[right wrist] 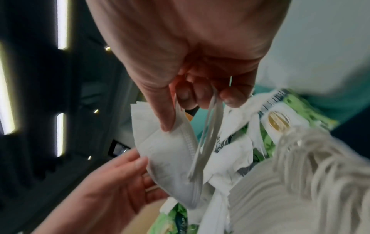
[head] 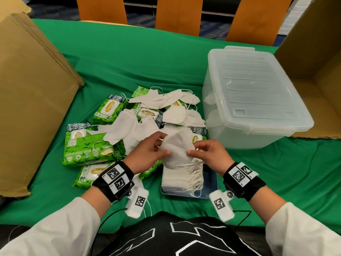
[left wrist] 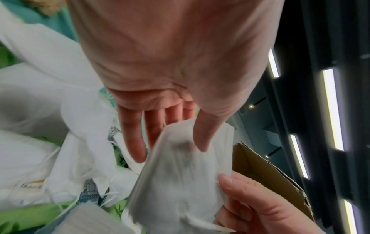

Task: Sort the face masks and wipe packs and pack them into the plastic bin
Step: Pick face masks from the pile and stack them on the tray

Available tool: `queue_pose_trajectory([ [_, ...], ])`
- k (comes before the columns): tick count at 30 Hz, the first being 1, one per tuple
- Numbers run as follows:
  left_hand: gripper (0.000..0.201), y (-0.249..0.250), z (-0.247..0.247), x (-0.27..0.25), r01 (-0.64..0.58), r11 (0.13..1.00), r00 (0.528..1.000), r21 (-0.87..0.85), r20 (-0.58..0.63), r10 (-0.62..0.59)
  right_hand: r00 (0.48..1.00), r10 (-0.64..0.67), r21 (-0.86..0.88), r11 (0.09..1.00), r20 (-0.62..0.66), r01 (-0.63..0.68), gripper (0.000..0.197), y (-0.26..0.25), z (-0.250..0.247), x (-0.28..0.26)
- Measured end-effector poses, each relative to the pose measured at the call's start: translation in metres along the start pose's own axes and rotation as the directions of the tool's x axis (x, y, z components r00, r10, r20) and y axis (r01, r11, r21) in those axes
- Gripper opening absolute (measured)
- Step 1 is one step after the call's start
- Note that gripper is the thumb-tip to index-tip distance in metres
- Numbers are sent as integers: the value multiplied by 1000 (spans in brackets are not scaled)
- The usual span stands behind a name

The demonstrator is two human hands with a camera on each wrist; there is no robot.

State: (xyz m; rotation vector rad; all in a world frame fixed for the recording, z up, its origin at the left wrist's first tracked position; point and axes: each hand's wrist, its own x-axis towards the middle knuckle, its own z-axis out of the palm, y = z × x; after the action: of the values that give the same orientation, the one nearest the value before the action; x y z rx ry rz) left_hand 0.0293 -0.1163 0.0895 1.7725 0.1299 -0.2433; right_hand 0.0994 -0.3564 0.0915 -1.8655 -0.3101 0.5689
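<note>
Both hands meet over the near middle of the green table (head: 166, 58), sharing one white face mask (head: 177, 148). The left hand (head: 145, 154) has its thumb pressed on the mask's left side with the fingers fairly straight behind it, pinching the fabric lightly. The right hand (head: 208, 154) pinches the mask's right edge between thumb and curled fingers, and from the right wrist view an ear loop (right wrist: 208, 134) runs through those fingers. The mask hangs just above a neat stack of masks (head: 182, 178) lying in a shallow tray (head: 212, 183) close to the person. Beyond the hands, loose masks (head: 166, 106) and green wipe packs (head: 88, 145) sit jumbled together. The clear plastic bin (head: 254, 97), lid on, stands to the right, a little farther off.
</note>
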Motion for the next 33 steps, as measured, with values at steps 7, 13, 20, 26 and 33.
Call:
queue_pose_trajectory([
  [7,25,16,4,-7,-290,818,957,497,164,239,992,-25,-292,955,123,60,10,-6,1,-4],
  [13,27,-11,-3,-18,-224,743,973,631,194,129,978,89,131,985,188,-115,32,14,-25,-17],
  [20,33,-25,5,-18,-316,669,946,672,280,166,935,181,202,947,305,-249,36,42,-48,-42],
  [26,28,-41,17,-17,-370,595,919,713,376,120,913,219,104,958,346,-269,37,62,-31,-49],
  [33,29,-62,27,-21,-321,611,925,724,378,39,935,199,122,962,295,-243,31,72,-28,-50],
])
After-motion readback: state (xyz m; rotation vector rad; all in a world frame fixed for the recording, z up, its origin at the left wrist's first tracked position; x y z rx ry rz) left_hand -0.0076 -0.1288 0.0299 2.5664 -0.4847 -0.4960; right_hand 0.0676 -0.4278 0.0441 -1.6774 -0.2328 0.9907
